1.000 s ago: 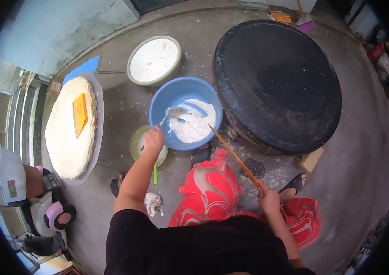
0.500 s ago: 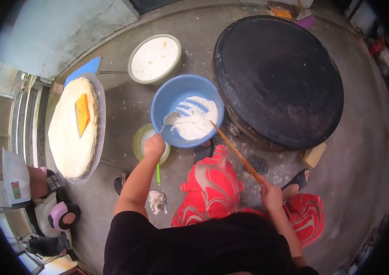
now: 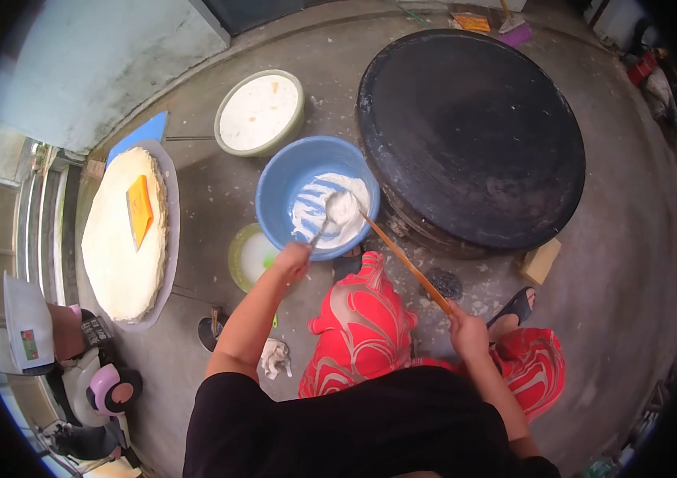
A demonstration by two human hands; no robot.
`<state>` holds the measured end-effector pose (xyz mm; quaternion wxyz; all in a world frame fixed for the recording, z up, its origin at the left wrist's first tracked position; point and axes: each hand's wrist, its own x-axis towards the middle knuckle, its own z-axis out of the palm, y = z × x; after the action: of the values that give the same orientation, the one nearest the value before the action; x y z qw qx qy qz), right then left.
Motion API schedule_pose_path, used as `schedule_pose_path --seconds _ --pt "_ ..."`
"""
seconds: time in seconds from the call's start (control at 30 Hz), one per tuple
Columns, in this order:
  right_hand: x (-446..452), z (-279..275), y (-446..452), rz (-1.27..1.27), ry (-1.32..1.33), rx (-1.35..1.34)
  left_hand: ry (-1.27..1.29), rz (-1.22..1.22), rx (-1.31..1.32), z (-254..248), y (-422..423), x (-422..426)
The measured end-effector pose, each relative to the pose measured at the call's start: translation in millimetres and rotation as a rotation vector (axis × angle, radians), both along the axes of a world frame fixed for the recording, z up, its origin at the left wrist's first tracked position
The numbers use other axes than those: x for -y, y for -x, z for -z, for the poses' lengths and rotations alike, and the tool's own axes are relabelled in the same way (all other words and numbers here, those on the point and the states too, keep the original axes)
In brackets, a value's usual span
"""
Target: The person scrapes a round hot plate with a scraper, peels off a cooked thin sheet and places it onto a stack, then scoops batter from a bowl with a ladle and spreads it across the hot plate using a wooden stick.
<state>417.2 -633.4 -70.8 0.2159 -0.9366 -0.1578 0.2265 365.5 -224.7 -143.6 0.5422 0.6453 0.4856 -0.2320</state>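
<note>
My left hand (image 3: 293, 261) is closed around the handle of a metal ladle (image 3: 320, 233). The ladle's bowl is down in thick white batter (image 3: 360, 191) inside a blue basin (image 3: 274, 179). My right hand (image 3: 468, 331) grips the lower end of a long wooden stick (image 3: 407, 264), whose far tip reaches the batter beside the ladle. White streaks of batter cover the basin's floor. Partly behind my left hand stands a green bowl (image 3: 236, 256) with pale liquid and something bright green in it.
A large round black griddle (image 3: 474, 135) stands right of the basin. Behind is a tub (image 3: 298, 119) of white stuff. At left lies a stack of pale round sheets (image 3: 115, 239) with an orange scraper (image 3: 140, 211) on top. A crumpled cloth (image 3: 275, 358) lies on the floor.
My left hand has moved the ladle rightward from the basin's left side into the batter. The batter is now a smaller mass with more streaks. My right hand stays nearly in place.
</note>
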Motion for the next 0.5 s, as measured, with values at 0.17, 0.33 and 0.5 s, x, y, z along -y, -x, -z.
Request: schedule_pose_path --seconds 0.17,0.33,0.5 --pt "-0.4 2.1 0.5 -0.016 0.004 0.018 -0.760 0.429 0.004 25.3 -3.5 12.3" --pt "-3.7 -3.6 -2.2 0.022 -0.020 -0.029 -0.587 0.443 0.068 -22.1 8.6 21.1" --pt "-0.7 2.1 -2.7 0.040 -0.067 -0.042 -0.687 0.554 0.073 16.5 16.5 22.2"
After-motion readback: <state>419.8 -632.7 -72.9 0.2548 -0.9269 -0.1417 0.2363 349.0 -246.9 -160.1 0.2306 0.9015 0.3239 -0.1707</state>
